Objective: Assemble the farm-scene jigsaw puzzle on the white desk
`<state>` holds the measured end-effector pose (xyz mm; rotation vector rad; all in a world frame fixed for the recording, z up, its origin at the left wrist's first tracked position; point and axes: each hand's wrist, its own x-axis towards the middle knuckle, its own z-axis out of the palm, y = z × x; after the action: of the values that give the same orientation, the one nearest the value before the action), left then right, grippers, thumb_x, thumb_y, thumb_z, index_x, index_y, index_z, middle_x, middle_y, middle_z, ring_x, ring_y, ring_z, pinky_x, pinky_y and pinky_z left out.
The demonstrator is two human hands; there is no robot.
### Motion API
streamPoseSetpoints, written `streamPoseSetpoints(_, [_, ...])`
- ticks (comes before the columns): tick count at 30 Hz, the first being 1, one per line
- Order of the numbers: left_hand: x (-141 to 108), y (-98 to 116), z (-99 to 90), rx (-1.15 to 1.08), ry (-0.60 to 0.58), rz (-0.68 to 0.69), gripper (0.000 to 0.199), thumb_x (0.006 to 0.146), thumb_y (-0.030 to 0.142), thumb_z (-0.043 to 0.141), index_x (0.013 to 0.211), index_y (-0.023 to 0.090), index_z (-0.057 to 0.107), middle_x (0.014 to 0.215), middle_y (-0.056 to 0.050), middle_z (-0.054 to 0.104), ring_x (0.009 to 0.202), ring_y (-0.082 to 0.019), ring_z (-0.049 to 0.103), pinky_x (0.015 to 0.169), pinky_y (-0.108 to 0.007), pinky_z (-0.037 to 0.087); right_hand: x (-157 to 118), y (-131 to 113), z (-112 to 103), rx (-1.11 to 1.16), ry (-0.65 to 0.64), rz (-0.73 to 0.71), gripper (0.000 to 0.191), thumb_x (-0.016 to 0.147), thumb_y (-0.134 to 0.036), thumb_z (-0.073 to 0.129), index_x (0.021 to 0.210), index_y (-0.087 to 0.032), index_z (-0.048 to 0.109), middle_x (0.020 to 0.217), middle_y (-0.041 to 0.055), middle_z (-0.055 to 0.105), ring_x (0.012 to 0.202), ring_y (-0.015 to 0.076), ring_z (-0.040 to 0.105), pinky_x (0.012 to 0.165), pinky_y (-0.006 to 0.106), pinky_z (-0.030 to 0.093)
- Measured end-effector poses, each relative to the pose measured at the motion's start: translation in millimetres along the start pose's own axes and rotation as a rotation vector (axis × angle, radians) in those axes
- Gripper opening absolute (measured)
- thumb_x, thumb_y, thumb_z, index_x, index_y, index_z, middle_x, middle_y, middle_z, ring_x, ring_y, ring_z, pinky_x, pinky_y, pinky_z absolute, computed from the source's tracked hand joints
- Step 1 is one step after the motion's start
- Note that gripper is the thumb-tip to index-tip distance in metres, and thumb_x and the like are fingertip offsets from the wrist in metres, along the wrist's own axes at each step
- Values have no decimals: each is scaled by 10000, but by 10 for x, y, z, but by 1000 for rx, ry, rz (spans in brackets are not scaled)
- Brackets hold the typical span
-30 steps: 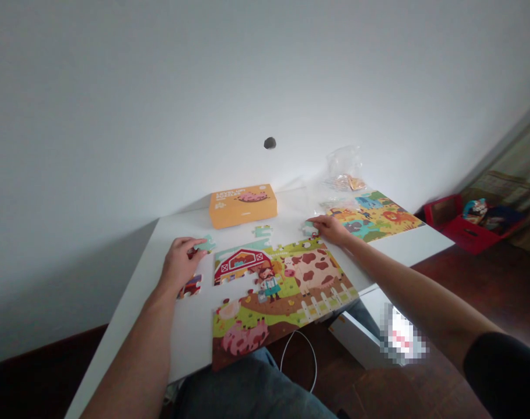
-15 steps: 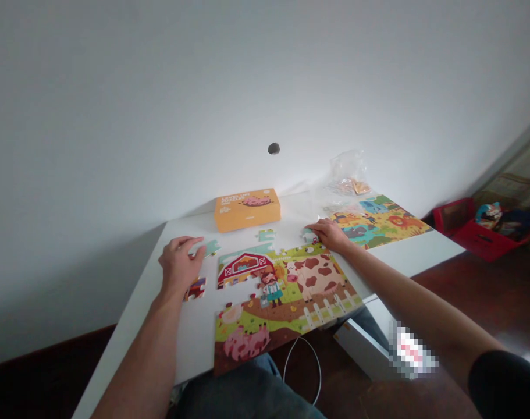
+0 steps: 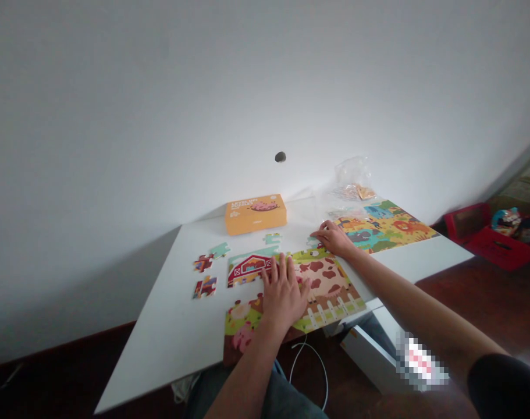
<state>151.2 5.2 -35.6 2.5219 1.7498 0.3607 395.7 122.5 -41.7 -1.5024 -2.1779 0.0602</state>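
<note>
My left hand [image 3: 284,293] lies flat with fingers spread on the farm puzzle [image 3: 323,279], covering its middle near the barn and the cow. At the puzzle's upper right edge, my right hand [image 3: 333,238] pinches a pale green puzzle piece [image 3: 312,240]. Another green piece [image 3: 273,238] rests above the barn section. To the left of the puzzle lie a green piece [image 3: 220,250], a red and brown piece [image 3: 202,263] and joined dark pieces [image 3: 205,287]. A gap shows below the barn on the puzzle's left side.
An orange puzzle box [image 3: 256,215] stands near the wall. Behind my right hand are a clear plastic bag [image 3: 352,174] and an animal puzzle [image 3: 391,224]. An open drawer [image 3: 369,355] is below the table's front edge; a red box [image 3: 504,247] is at far right.
My left hand has moved right from the loose pieces at the left onto the farm puzzle, its fingers now spread. My right hand stays by the upper right edge. The view has shifted slightly.
</note>
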Motion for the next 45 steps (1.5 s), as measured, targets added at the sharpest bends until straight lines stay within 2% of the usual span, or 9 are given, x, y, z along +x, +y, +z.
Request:
streamPoseSetpoints(6, [6,-62,17,4,59,16,761,922,605,309,1551,183,237,1590,-163,226,1469,-409,176,1142,-674,169,2,-7,-32,49,-37,46,310,885,-472,614,1134,-326,730,1097,71,569,1049,231,550,953,370,389])
streamPoseSetpoints(10, [-8,-41,30,7,68,10,778,916,624,302,1553,182,233,1594,-152,224,1479,-394,147,1155,-660,161,78,-70,-52,16,-70,164,301,865,-421,647,1136,-315,724,1139,83,583,1074,255,562,922,383,387])
streamPoseSetpoints(14, [-8,-44,44,-1,64,4,791,916,634,275,1548,160,246,1599,-144,219,1488,-384,110,1170,-642,137,277,-426,6,-66,-101,129,240,879,-326,635,1083,-242,728,1107,111,648,1074,286,564,931,420,366])
streamPoseSetpoints(17, [-5,-50,44,3,62,-4,787,912,636,279,1546,170,256,1596,-144,236,1485,-395,107,1165,-646,135,495,-828,182,-30,-89,86,375,912,-463,574,1224,-264,637,1206,106,633,1106,276,553,918,407,388])
streamPoseSetpoints(22, [-16,-44,14,26,66,-2,781,909,623,300,1532,152,298,1592,-168,238,1471,-410,167,1147,-641,192,897,-1177,497,41,-199,147,533,696,-422,811,1170,-253,636,1185,118,646,1067,292,566,878,405,424])
streamPoseSetpoints(26, [-27,-21,-22,49,81,3,750,914,581,333,1517,134,333,1585,-179,250,1459,-401,218,1148,-617,216,1126,-1089,505,113,-242,205,355,579,-311,867,862,-189,690,861,77,704,869,248,620,756,330,447])
streamPoseSetpoints(30, [-23,-6,-22,60,69,-25,757,916,596,323,1519,139,321,1591,-155,253,1469,-385,195,1157,-609,195,1099,-900,313,249,-178,219,172,738,-303,702,670,-161,632,657,43,649,685,178,598,626,270,414])
streamPoseSetpoints(37, [-43,2,-32,91,67,-19,782,938,637,205,1520,123,299,1615,-131,194,1485,-352,147,1178,-584,140,345,-511,25,804,-35,185,481,776,-387,629,1193,-178,513,651,-44,600,524,107,517,498,216,395])
streamPoseSetpoints(45, [-37,-10,-46,123,36,-9,771,940,627,228,1525,129,287,1613,-119,207,1486,-348,146,1180,-571,145,116,-340,-6,1037,158,353,376,716,-434,687,960,-197,527,517,-121,418,422,62,338,415,185,260])
